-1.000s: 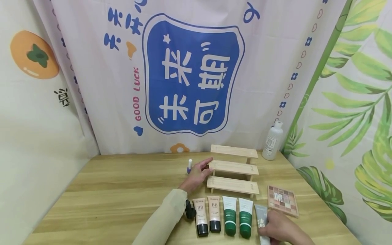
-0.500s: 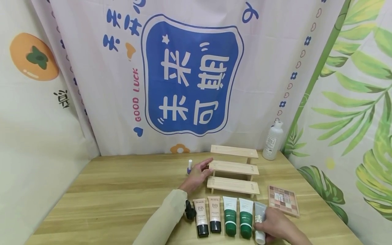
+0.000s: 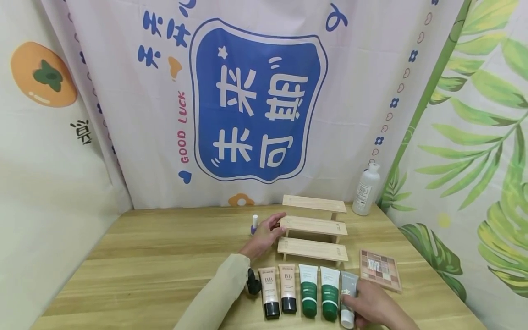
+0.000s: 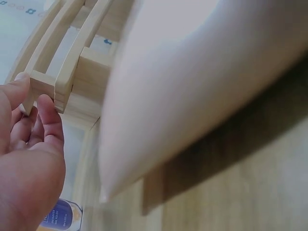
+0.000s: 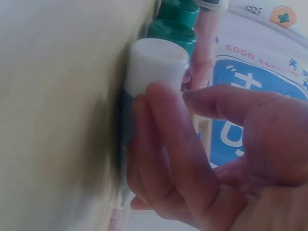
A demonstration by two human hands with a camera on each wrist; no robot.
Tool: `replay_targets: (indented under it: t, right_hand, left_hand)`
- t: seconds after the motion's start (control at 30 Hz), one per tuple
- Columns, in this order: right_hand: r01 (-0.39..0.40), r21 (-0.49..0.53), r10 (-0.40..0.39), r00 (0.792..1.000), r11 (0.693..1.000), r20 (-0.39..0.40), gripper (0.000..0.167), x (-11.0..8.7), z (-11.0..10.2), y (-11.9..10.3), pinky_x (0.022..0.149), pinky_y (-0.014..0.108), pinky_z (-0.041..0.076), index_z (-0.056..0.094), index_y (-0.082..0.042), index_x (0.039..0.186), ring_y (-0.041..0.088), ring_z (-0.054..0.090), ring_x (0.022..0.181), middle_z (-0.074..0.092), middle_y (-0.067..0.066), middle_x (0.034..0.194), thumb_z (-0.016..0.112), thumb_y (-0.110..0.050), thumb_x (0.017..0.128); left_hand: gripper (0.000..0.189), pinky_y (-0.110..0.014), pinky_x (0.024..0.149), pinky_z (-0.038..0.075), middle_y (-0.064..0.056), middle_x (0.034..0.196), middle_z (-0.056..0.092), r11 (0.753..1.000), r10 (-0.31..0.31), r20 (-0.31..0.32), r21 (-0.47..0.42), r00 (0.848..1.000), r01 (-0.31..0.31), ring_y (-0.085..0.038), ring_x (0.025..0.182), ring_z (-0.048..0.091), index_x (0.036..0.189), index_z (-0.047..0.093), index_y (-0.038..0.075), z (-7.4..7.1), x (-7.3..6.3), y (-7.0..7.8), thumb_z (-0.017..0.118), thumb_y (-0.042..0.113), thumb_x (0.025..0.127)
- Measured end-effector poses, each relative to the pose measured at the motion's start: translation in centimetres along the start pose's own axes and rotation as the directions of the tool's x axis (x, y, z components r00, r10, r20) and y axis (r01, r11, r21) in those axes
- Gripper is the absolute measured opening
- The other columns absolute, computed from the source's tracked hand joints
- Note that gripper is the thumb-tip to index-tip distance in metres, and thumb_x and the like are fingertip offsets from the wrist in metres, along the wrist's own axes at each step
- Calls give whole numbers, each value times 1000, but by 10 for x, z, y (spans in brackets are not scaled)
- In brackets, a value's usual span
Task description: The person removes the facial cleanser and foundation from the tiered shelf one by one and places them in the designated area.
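My left hand (image 3: 263, 237) pinches the left end of the middle tier of a three-step wooden display rack (image 3: 313, 225). In the left wrist view, thumb and fingers of the hand (image 4: 33, 159) are around the end of a wooden slat (image 4: 43, 83). My right hand (image 3: 375, 302) holds a grey squeeze tube (image 3: 349, 283) with a white cap, lying on the table. Its cap (image 5: 159, 65) shows in the right wrist view, fingers along the side. The tube lies right beside two green-and-white tubes (image 3: 330, 291) (image 3: 308, 288), at the right end of a row.
Two beige BB cream tubes (image 3: 270, 288) (image 3: 288, 286) lie at the row's left. A makeup palette (image 3: 379, 270) lies right of the rack. Behind stand a white bottle (image 3: 366, 190) and, by the left hand, a small nail polish bottle (image 3: 254, 224). Curtains edge the table.
My right hand has slid the grey tube left, up against the nearest green-and-white tube, and straightened it somewhat. The left hand stays at the rack.
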State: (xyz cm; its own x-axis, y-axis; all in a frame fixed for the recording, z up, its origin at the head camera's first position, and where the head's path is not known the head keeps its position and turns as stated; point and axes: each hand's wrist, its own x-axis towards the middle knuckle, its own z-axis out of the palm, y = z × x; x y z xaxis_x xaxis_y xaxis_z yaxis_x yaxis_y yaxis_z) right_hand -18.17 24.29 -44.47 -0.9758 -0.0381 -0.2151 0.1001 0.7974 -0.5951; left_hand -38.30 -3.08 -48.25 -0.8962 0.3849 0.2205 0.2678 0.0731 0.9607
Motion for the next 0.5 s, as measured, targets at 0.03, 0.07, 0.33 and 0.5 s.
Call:
replay_targets:
  t: [0.03,0.07,0.33,0.5]
  right_hand:
    - [-14,-19,14,1000,1000,-14,28,-1,0,-1,43,23,44,58,-7,74,13,57,44,59,4,54,69,-31,87]
    - [-24,-35,23,999,999,-30,30,-2,-1,-2,44,23,43,58,-7,74,13,56,44,58,4,52,68,-32,87]
    - [33,-64,-37,997,997,-69,28,-12,-3,-7,52,28,44,56,-8,84,16,50,42,53,2,47,62,-34,94]
    - [62,-63,-68,993,996,-93,31,-14,-8,-10,56,30,47,57,-5,87,17,52,43,54,1,48,62,-35,95]
  left_hand:
    - [52,-35,102,48,-7,147,48,1000,3,1,-1,1000,-3,-27,130,48,145,47,16,-1,0,-1,63,12,96]
    - [52,-36,103,47,-8,147,47,1000,10,3,0,1000,-10,-28,130,47,145,47,15,-1,0,-1,63,12,96]
    - [58,-37,101,49,-11,150,44,999,-11,16,-40,1000,12,-30,132,45,149,41,15,-4,-4,-1,63,15,95]
    - [61,-45,97,51,-18,150,41,1000,29,58,-9,998,-28,-36,130,46,152,33,10,-9,-11,9,60,20,98]
